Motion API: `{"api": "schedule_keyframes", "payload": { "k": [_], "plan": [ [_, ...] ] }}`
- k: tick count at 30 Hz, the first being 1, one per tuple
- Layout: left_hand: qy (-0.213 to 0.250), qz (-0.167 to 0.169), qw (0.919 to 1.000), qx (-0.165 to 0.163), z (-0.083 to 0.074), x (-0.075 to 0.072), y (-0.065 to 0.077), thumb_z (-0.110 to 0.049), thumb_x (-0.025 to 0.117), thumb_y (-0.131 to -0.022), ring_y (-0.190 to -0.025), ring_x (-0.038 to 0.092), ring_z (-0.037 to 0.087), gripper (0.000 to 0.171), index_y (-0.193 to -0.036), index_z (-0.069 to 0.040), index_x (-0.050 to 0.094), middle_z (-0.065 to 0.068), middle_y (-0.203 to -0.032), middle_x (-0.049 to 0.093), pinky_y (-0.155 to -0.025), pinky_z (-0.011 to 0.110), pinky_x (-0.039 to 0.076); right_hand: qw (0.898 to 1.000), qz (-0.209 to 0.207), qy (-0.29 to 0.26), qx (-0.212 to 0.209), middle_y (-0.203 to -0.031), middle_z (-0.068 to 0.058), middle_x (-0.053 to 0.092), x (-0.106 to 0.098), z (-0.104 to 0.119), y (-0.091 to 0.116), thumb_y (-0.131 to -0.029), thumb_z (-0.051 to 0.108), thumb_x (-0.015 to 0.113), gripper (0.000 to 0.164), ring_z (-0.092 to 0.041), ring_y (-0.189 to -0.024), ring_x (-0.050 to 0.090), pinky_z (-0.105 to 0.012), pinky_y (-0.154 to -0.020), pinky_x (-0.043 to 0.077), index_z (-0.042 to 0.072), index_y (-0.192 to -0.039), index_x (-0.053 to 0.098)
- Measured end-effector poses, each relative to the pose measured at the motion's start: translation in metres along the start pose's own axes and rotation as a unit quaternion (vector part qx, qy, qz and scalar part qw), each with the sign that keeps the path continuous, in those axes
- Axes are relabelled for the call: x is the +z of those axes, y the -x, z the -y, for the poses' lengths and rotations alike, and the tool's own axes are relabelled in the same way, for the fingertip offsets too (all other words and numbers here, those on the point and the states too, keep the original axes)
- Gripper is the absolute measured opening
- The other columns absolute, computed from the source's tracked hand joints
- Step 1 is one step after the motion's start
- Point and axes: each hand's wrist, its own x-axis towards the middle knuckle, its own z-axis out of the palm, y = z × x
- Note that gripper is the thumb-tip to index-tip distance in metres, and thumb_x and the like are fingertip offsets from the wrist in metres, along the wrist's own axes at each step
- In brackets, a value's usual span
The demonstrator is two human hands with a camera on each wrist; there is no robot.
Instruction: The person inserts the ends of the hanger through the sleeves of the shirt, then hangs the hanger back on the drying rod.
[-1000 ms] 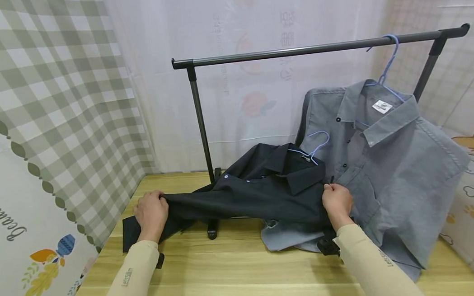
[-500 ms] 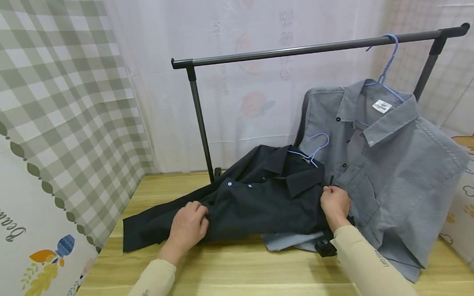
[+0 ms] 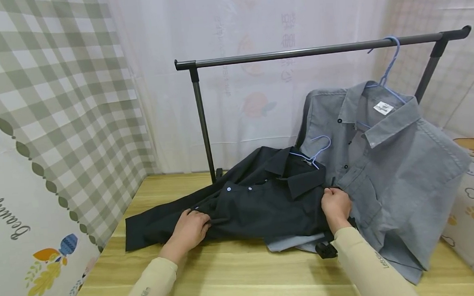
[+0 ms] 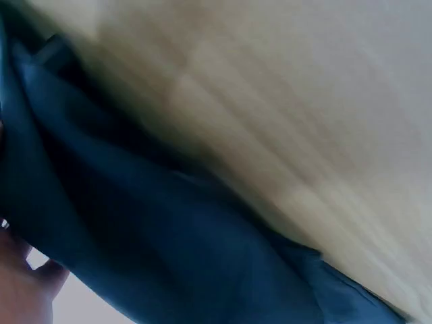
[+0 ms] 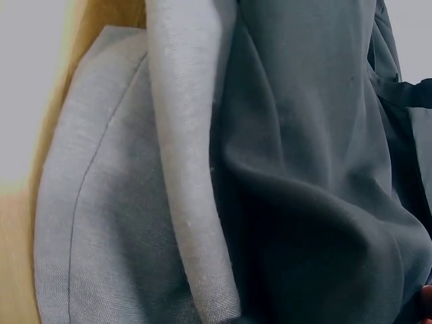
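Note:
A black long-sleeved shirt (image 3: 261,214) lies on the wooden table, its one sleeve stretched to the left. A blue hanger (image 3: 320,147) sticks out of its collar. My left hand (image 3: 190,230) pinches the shirt's front, below the white buttons, with curled fingers. In the left wrist view, a bit of that hand (image 4: 27,290) shows at the lower left beside dark cloth. At the shirt's shoulder my right hand (image 3: 335,206) grips the fabric, its fingertips partly hidden. The right wrist view shows dark folds over the grey shirt's hem (image 5: 115,182).
A grey shirt (image 3: 401,165) hangs by a blue hanger from the dark rack bar (image 3: 288,53) on the right, its lower part resting on the table (image 3: 237,279). The rack's left post (image 3: 203,123) stands behind the black shirt. Curtains enclose the sides and back.
My left hand has let go of the far-left cloth, moved right and taken hold of the shirt's front. The sleeve now lies flatter to the left. The right hand keeps its grip.

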Motion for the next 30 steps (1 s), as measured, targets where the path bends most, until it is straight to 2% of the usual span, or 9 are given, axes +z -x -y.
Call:
{"api": "schedule_keyframes", "payload": {
  "k": [4, 7, 9, 12, 17, 21, 24, 27, 30],
  "plan": [
    [0.109, 0.103, 0.9886, 0.009, -0.003, -0.012, -0.002, -0.013, 0.068, -0.09, -0.064, 0.051, 0.014, 0.021, -0.072, -0.02, 0.06, -0.009, -0.065, 0.052, -0.071, 0.035, 0.046, 1.0, 0.001, -0.003, 0.009, -0.133, -0.029, 0.053, 0.0, -0.001, -0.002, -0.107, 0.019, 0.041, 0.039, -0.048, -0.121, 0.046, -0.059, -0.101, 0.038, -0.006, -0.131, 0.059],
    [0.188, 0.212, 0.9589, -0.015, -0.005, -0.02, -0.002, -0.015, 0.067, -0.084, -0.054, 0.032, 0.01, 0.027, -0.062, -0.021, 0.053, -0.011, -0.057, 0.036, -0.055, 0.029, 0.031, 1.0, -0.002, -0.003, 0.006, -0.134, -0.028, 0.052, -0.001, -0.001, -0.003, -0.107, 0.019, 0.04, 0.04, -0.048, -0.122, 0.045, -0.059, -0.101, 0.037, -0.006, -0.132, 0.058],
    [0.222, 0.249, 0.9409, -0.057, -0.003, -0.024, -0.001, -0.024, 0.069, -0.085, -0.051, 0.027, 0.01, 0.033, -0.057, -0.021, 0.052, -0.01, -0.055, 0.032, -0.053, 0.028, 0.027, 1.0, -0.006, -0.002, 0.001, -0.133, -0.029, 0.052, -0.001, -0.001, -0.003, -0.107, 0.019, 0.04, 0.04, -0.049, -0.122, 0.045, -0.06, -0.102, 0.036, -0.006, -0.132, 0.058],
    [0.256, 0.216, 0.9339, -0.124, 0.009, -0.024, 0.001, -0.037, 0.068, -0.092, -0.053, 0.037, 0.008, 0.037, -0.06, -0.019, 0.062, -0.011, -0.056, 0.044, -0.054, 0.028, 0.034, 1.0, -0.01, 0.003, -0.006, -0.133, -0.029, 0.052, -0.002, 0.0, -0.003, -0.107, 0.019, 0.04, 0.04, -0.049, -0.121, 0.045, -0.06, -0.102, 0.035, -0.006, -0.133, 0.058],
    [0.196, 0.094, 0.9547, -0.203, 0.035, -0.021, 0.004, -0.029, 0.068, -0.095, -0.071, 0.058, 0.019, 0.022, -0.088, -0.009, 0.071, 0.002, -0.081, 0.065, -0.066, 0.038, 0.048, 1.0, -0.017, 0.003, -0.013, -0.132, -0.029, 0.053, -0.001, 0.0, -0.002, -0.106, 0.018, 0.041, 0.039, -0.05, -0.121, 0.045, -0.06, -0.102, 0.035, -0.006, -0.131, 0.059],
    [0.145, 0.129, 0.9507, -0.241, 0.043, -0.016, 0.008, -0.033, 0.072, -0.092, -0.094, 0.064, 0.031, 0.033, -0.108, -0.004, 0.071, 0.011, -0.105, 0.069, -0.084, 0.052, 0.049, 1.0, -0.014, -0.002, -0.012, -0.132, -0.029, 0.053, -0.001, -0.001, -0.002, -0.107, 0.019, 0.04, 0.04, -0.049, -0.121, 0.045, -0.06, -0.102, 0.035, -0.006, -0.132, 0.058],
    [0.141, 0.149, 0.9504, -0.233, 0.043, -0.01, 0.01, -0.03, 0.073, -0.09, -0.084, 0.063, 0.027, 0.022, -0.094, -0.008, 0.073, 0.006, -0.091, 0.068, -0.079, 0.047, 0.049, 1.0, -0.012, -0.004, -0.008, -0.133, -0.028, 0.053, -0.001, -0.001, -0.002, -0.107, 0.02, 0.04, 0.041, -0.048, -0.122, 0.045, -0.059, -0.103, 0.035, -0.005, -0.133, 0.058],
    [0.18, 0.119, 0.9507, -0.223, 0.044, -0.013, 0.008, -0.019, 0.071, -0.09, -0.062, 0.05, 0.018, 0.021, -0.071, -0.013, 0.064, -0.001, -0.068, 0.054, -0.063, 0.036, 0.042, 1.0, -0.013, -0.005, -0.006, -0.133, -0.028, 0.053, -0.001, -0.001, -0.003, -0.107, 0.02, 0.04, 0.04, -0.048, -0.122, 0.046, -0.059, -0.102, 0.035, -0.005, -0.133, 0.058],
    [0.242, 0.071, 0.936, -0.246, 0.051, -0.026, 0.005, -0.015, 0.064, -0.09, -0.055, 0.038, 0.016, 0.028, -0.065, -0.013, 0.05, -0.002, -0.06, 0.039, -0.057, 0.031, 0.033, 1.0, -0.021, -0.002, -0.008, -0.133, -0.028, 0.054, -0.001, -0.001, -0.004, -0.107, 0.02, 0.041, 0.039, -0.048, -0.121, 0.046, -0.059, -0.102, 0.036, -0.004, -0.132, 0.059]
  ]
}}
